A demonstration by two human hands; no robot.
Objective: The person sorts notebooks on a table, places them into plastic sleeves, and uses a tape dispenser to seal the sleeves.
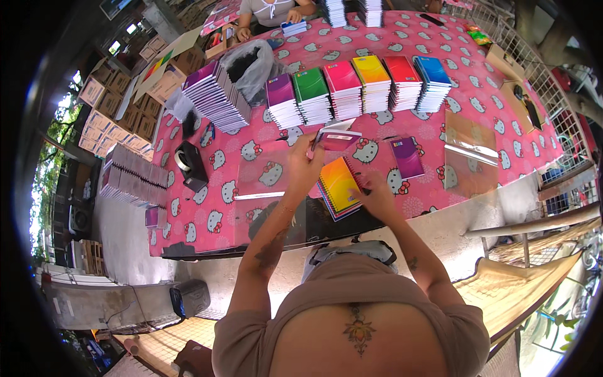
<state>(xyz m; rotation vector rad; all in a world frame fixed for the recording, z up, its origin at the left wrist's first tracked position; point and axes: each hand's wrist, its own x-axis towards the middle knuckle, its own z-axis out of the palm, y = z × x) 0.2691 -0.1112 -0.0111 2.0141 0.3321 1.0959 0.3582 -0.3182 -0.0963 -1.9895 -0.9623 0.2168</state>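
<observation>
1. Left hand [305,164]: fingers pinched on the left edge of a pink-and-purple notebook [339,140], raised above the table and tilted; a pale strip shows on its face and white surfaces at its upper edge.
2. Right hand [378,196]: fingers curled at the right edge of a yellow notebook [338,186]; whether they grip it or only touch it cannot be told.
3. Yellow notebook: cover shades from yellow to orange. It lies at a slant near the table's front edge, directly before the person, with edges of other colours showing beneath it.
4. Purple notebook [407,157]: lies flat to the right of the yellow one; cover purple with lighter curved bands and small lettering near the top.
5. Notebook stacks [331,94]: six in a row beyond the hands, topped left to right by purple, green, pink, yellow, red and blue covers.
6. Table covering [217,188]: pink, with a repeated cat-face print.
</observation>
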